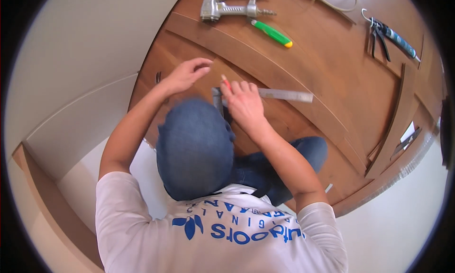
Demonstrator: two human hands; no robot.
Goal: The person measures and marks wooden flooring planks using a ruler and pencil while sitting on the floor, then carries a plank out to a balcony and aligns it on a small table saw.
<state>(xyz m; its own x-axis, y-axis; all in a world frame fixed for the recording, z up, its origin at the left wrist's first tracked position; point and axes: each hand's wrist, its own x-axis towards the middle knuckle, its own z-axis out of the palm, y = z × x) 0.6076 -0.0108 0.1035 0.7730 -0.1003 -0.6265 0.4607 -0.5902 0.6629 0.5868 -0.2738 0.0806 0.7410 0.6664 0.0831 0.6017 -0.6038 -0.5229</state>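
My left hand [187,76] hovers over a wooden board [199,45] with its fingers loosely spread and empty. To its right, my right hand [244,105] holds a red pencil [226,82], pointed end up and away from me. The hand rests over a metal square [286,95], whose long blade extends rightward and whose shorter arm runs down toward my raised denim knee [189,145]. The knee hides part of the board beneath.
A metal nail gun [227,8], green utility knife [271,34] and caulking gun [393,38] lie on the wooden surface. Loose wood strips [389,135] lie at the right, a hose [348,3] at the back. A pale wall [80,55] is at the left.
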